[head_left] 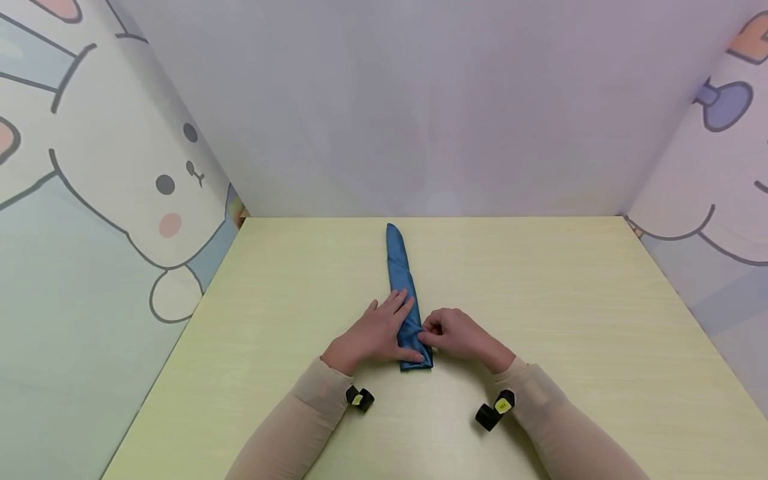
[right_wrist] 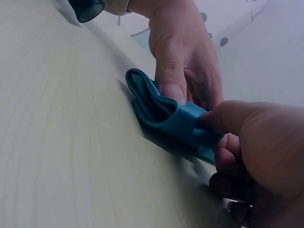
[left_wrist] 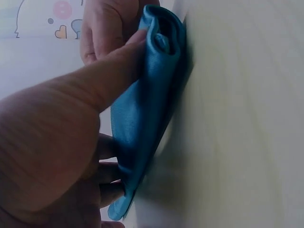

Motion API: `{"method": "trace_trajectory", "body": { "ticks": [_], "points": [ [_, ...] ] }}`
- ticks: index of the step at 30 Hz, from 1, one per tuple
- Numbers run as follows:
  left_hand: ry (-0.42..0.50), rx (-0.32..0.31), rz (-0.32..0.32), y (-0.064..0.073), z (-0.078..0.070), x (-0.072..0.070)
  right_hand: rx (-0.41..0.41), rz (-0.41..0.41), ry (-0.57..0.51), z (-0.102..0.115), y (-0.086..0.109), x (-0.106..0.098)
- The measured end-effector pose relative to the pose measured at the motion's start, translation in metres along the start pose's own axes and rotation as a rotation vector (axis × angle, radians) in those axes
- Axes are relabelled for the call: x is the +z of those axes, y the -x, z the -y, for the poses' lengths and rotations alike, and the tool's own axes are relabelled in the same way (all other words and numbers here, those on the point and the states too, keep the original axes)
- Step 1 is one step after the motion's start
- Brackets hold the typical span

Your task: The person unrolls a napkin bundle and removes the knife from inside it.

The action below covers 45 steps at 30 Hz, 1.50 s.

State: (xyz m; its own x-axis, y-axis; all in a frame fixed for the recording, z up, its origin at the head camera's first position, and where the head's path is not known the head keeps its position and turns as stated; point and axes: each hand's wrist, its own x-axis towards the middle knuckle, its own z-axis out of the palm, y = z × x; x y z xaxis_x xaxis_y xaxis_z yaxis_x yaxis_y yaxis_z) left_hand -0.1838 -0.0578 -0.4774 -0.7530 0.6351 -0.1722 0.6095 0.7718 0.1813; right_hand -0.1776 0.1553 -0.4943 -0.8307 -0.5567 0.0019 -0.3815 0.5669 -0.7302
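Observation:
A shiny blue satin cloth [head_left: 399, 263], folded into a long narrow strip, lies lengthwise on the table. Its far end tapers to a rounded tip. My left hand [head_left: 377, 332] rests on the near half with fingers spread, the thumb pressing close to the near end. From the right, my right hand [head_left: 459, 335] pinches the cloth's right edge between thumb and curled fingers. In the right wrist view, the near end of the cloth [right_wrist: 164, 107] shows several folded layers, with the left thumb on top. The left wrist view shows a rolled-in fold at this end.
The pale wood-grain table [head_left: 570, 287] reaches back to a plain light wall [head_left: 420, 107]. Cartoon-printed panels [head_left: 120, 180] stand along both sides. Small black cameras [head_left: 489, 417] are strapped at both wrists, over beige sleeves.

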Motion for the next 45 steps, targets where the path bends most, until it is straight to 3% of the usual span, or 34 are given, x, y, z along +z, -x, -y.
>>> {"method": "trace_trajectory", "body": {
  "ticks": [14, 24, 31, 45],
  "points": [
    [0.035, -0.006, 0.023, 0.001, -0.001, -0.002, -0.002, 0.007, 0.019, 0.001, 0.004, -0.005],
    [0.01, -0.01, 0.038, 0.0, -0.002, -0.004, -0.001, 0.18, 0.043, -0.003, 0.009, -0.023],
    [-0.003, -0.011, 0.031, -0.001, 0.0, -0.002, 0.011, 0.259, 0.002, -0.005, 0.011, -0.029],
    [0.004, -0.007, 0.031, -0.002, 0.001, 0.0, -0.006, 0.259, -0.041, -0.005, 0.009, -0.024]
  ]
}}
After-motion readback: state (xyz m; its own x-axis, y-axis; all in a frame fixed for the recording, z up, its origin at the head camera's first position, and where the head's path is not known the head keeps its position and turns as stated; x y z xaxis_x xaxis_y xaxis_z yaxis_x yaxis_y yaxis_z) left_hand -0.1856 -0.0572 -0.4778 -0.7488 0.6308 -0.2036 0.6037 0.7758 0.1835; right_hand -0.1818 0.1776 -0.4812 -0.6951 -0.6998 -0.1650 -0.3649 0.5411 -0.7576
